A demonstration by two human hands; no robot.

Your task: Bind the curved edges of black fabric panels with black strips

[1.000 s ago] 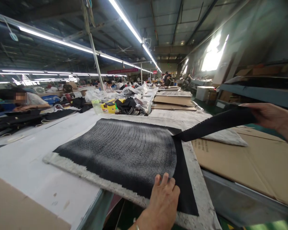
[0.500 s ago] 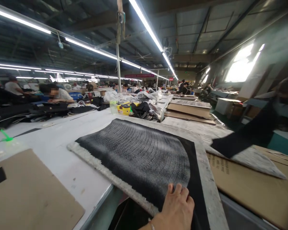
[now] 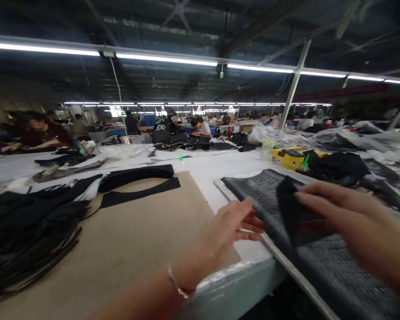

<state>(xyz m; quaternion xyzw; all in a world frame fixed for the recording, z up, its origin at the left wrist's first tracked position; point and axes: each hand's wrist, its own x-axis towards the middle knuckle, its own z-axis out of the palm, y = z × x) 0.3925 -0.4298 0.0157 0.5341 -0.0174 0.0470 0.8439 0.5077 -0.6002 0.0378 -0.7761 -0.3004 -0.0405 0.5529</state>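
My right hand (image 3: 356,226) pinches a piece of black fabric (image 3: 288,209) between thumb and fingers, holding it over the board. Beneath it lies a dark sheet with rows of textured marks (image 3: 260,191), on a pale-edged board (image 3: 296,275). Close to the sheet's left edge is my left hand (image 3: 220,231), its fingers loosely bent and apart with nothing visible in them. A bracelet circles that wrist. Part of the textured sheet is hidden by the black fabric and my right hand.
Brown cardboard (image 3: 153,231) covers the white table to the left, bearing curved black pieces (image 3: 136,175). A heap of black strips (image 3: 30,240) lies at far left. Beyond the board are a yellow box (image 3: 286,156) and plastic-wrapped goods (image 3: 353,133). Other people work farther back.
The view has swung left. My left hand has come off the textured sheet to its left edge. My right hand has brought the black fabric from the right side over the sheet.
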